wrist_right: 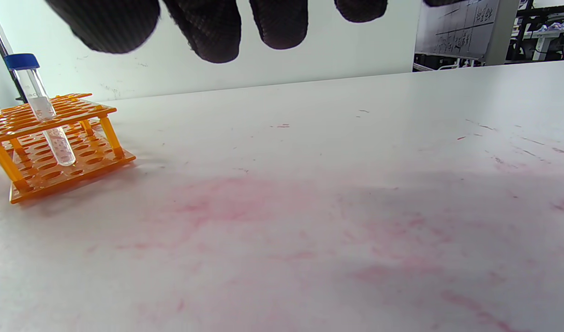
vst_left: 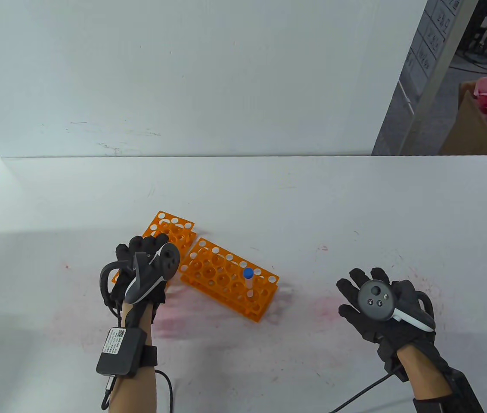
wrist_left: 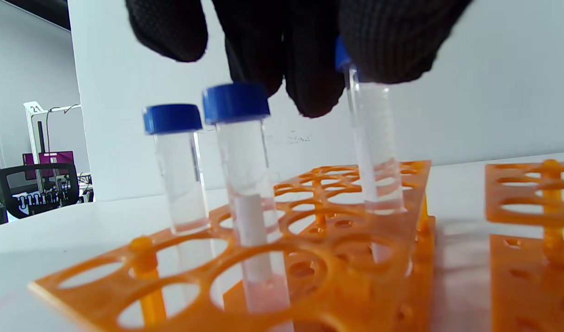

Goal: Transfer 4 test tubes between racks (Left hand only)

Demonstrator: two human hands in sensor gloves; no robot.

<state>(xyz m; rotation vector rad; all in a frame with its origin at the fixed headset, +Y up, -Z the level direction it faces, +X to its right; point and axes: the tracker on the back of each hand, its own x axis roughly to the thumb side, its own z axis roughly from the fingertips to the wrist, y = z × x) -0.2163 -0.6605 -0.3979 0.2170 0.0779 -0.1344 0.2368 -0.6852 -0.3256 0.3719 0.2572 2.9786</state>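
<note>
Two racks (vst_left: pixel 229 278); left hand (vst_left: pixel 146 271) fingers pinch a tube (wrist_left: pixel 373 147); right hand (vst_left: pixel 383 307) fingers spread; no label legible.

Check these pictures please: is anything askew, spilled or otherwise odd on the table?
Yes. The clear blue-capped test tube in the right-hand orange plastic rack leans instead of standing upright. Pink smears stain the white table in front of that rack, like dried spilled liquid. The two racks lie at different angles. No damage shows.

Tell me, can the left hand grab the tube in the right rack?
Probably yes. The left hand is next to the right rack, and nothing covers that tube, though its fingers already pinch another tube.
</note>
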